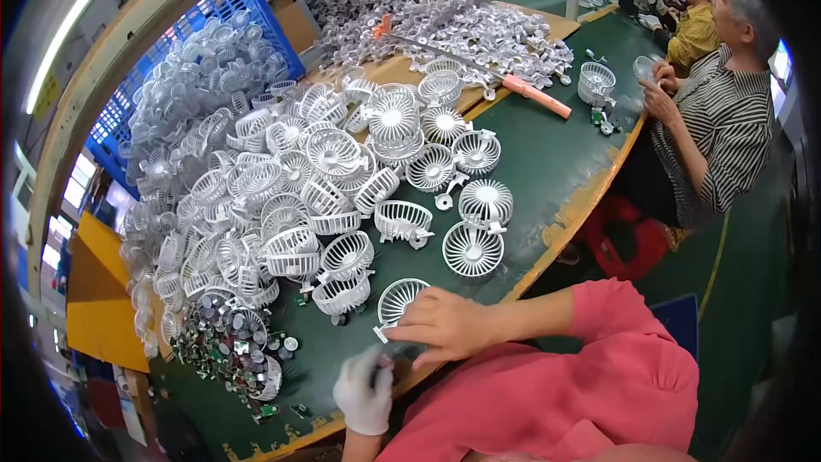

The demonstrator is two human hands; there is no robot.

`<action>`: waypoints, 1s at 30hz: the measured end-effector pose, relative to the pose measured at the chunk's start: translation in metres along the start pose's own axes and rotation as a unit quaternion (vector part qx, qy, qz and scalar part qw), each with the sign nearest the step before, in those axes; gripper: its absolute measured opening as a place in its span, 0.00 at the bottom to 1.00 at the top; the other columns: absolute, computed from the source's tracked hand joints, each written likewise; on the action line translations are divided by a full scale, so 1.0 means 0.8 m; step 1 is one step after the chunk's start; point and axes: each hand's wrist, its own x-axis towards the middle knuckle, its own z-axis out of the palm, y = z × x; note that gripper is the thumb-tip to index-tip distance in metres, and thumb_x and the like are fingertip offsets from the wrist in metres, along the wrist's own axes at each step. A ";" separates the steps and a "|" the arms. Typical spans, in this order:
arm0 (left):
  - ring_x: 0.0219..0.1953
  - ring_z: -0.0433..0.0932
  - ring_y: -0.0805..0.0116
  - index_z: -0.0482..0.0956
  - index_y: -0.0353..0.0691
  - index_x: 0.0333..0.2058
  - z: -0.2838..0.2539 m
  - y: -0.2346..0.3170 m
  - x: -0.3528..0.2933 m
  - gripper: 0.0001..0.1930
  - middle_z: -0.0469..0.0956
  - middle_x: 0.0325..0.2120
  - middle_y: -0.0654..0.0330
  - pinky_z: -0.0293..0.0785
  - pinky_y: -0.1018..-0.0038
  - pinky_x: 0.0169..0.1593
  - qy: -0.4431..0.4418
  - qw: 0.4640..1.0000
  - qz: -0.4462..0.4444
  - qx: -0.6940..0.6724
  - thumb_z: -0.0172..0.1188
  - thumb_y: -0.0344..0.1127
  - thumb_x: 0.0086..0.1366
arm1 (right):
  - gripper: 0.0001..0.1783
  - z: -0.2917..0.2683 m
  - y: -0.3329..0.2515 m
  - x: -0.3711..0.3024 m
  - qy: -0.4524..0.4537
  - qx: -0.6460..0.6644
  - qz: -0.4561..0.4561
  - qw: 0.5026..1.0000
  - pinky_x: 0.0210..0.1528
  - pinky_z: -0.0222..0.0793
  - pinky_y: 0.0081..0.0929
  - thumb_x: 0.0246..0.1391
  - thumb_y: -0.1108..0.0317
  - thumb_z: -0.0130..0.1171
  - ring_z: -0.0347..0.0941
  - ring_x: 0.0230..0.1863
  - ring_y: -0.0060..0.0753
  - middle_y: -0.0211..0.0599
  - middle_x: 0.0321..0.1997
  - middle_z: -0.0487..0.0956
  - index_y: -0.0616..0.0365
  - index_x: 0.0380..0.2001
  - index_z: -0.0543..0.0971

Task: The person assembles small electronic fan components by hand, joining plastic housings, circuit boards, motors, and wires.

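Observation:
My right hand (pixel 445 322), bare, reaches over a white plastic fan cage (pixel 400 295) near the table's front edge. Its fingers wrap the cage's near side, by the small stem (pixel 381 334), and cover part of the ribs. Just left of it and closer to me is my left hand (pixel 363 391) in a white glove, raised over the table edge. Motion smears its fingers, so I cannot make out whether anything small is between them. Two more cages (pixel 473 248) lie to the right, beyond my right hand.
A big heap of white fan cages (pixel 333 151) covers the left, spilling from a blue crate (pixel 274 21). Small circuit boards with motors (pixel 227 338) are piled at near left. White plastic parts (pixel 479 30) and an orange-handled tool (pixel 536 96) lie at the back. A co-worker (pixel 727 111) sits right.

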 end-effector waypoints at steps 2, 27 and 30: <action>0.28 0.77 0.57 0.77 0.45 0.37 0.011 -0.013 -0.007 0.16 0.77 0.29 0.59 0.73 0.66 0.30 -0.027 0.993 0.090 0.075 0.65 0.31 0.46 | 0.25 0.005 -0.011 0.015 -0.007 0.028 0.008 1.000 0.44 0.62 0.33 0.50 0.54 0.61 0.71 0.41 0.38 0.35 0.37 0.75 0.56 0.48 0.72; 0.36 0.74 0.58 0.76 0.46 0.41 0.025 -0.036 0.013 0.15 0.74 0.33 0.60 0.72 0.64 0.38 -0.094 0.989 0.003 0.119 0.63 0.37 0.53 | 0.13 0.011 0.054 0.044 -0.151 -0.145 -0.009 0.978 0.51 0.61 0.39 0.43 0.63 0.63 0.69 0.36 0.38 0.34 0.29 0.70 0.56 0.29 0.73; 0.36 0.74 0.58 0.76 0.46 0.40 0.023 -0.036 0.013 0.15 0.74 0.33 0.60 0.72 0.64 0.38 -0.094 0.988 -0.005 0.124 0.63 0.37 0.53 | 0.12 0.011 0.054 0.046 -0.168 -0.148 -0.011 0.975 0.47 0.62 0.35 0.43 0.62 0.64 0.69 0.36 0.36 0.34 0.28 0.70 0.56 0.27 0.73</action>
